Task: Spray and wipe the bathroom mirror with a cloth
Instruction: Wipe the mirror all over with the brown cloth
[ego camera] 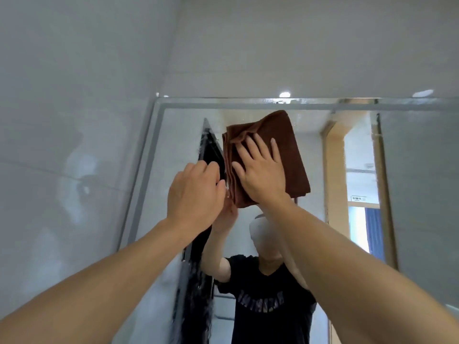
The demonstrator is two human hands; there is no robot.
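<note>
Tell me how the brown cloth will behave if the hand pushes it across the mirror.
The cloth looks soft and floppy: it is folded in layers, with creases bunched near the right hand. It would probably slide easily on the smooth mirror. The layers may shift or unfold, since only a flat palm pins them.

Bare forearms; black printed T-shirt (270, 306)

Glossy pale tiled walls (74, 95) meet in a corner, catching soft glare.
</note>
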